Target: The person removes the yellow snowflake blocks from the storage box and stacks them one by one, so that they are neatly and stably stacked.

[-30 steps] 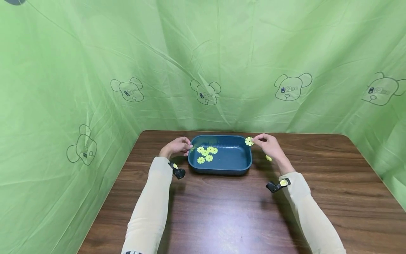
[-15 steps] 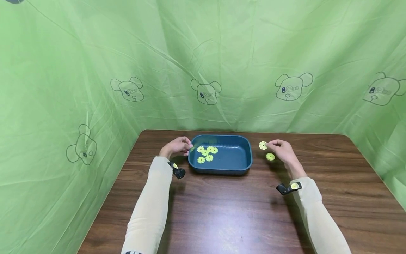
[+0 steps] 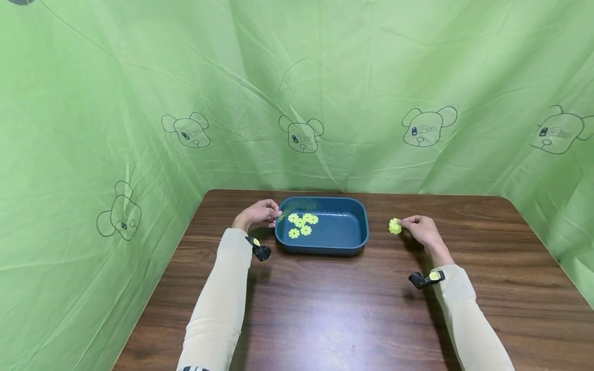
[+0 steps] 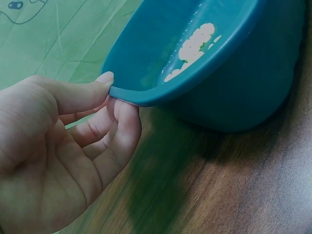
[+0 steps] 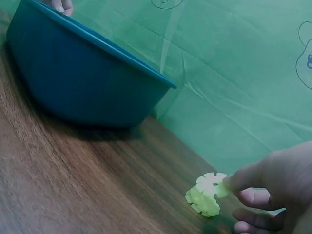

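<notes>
My left hand (image 3: pixel 260 213) pinches the left rim of a blue basin (image 3: pixel 325 250) between thumb and fingers, as the left wrist view also shows. Inside the basin, toward its left side, lie several yellow flower-shaped discs (image 3: pixel 294 233). To the right of the basin, my right hand (image 3: pixel 421 230) pinches one yellow flower-shaped disc (image 5: pixel 212 184) by its edge. That disc is right at a small stack of similar discs (image 5: pixel 203 204) on the table; whether the two touch, I cannot tell.
The basin stands on a brown wood-grain table (image 3: pixel 320 309), near its back edge. A green cloth (image 3: pixel 352 93) with printed bear heads hangs behind and along the sides.
With a yellow flower-shaped disc pinched in it, my right hand has gone from the basin's right rim rightward and down to the stack. The left hand stays on the rim.
</notes>
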Demonstrator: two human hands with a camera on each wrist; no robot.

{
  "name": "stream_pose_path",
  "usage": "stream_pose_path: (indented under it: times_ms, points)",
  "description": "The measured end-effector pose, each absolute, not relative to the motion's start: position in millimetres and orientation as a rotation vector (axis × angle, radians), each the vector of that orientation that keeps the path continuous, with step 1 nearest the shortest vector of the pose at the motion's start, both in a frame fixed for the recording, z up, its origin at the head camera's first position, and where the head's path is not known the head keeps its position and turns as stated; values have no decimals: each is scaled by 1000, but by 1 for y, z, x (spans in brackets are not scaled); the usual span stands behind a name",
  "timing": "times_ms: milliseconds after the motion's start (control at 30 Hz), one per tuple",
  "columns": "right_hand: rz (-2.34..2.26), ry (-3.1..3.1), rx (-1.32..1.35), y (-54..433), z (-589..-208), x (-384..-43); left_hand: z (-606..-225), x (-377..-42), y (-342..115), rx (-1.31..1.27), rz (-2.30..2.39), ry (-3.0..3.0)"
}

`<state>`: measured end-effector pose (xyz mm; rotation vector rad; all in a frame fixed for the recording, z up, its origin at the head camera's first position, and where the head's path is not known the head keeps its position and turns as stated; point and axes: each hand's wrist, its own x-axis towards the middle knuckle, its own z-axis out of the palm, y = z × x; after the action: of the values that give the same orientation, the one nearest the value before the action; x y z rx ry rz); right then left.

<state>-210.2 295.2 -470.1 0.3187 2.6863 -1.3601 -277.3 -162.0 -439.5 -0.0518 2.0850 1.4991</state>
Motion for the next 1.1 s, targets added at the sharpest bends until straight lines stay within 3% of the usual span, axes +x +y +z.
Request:
stream_pose_path:
  times_ms: [600,1100]
  points:
    - [-1086,2835,387,295,-479,-216,-438,-276,-161,-68,1487,2098]
    - [-1257,2922,307,287,-460,-211,-436,-276,-160,-81,1496,2077]
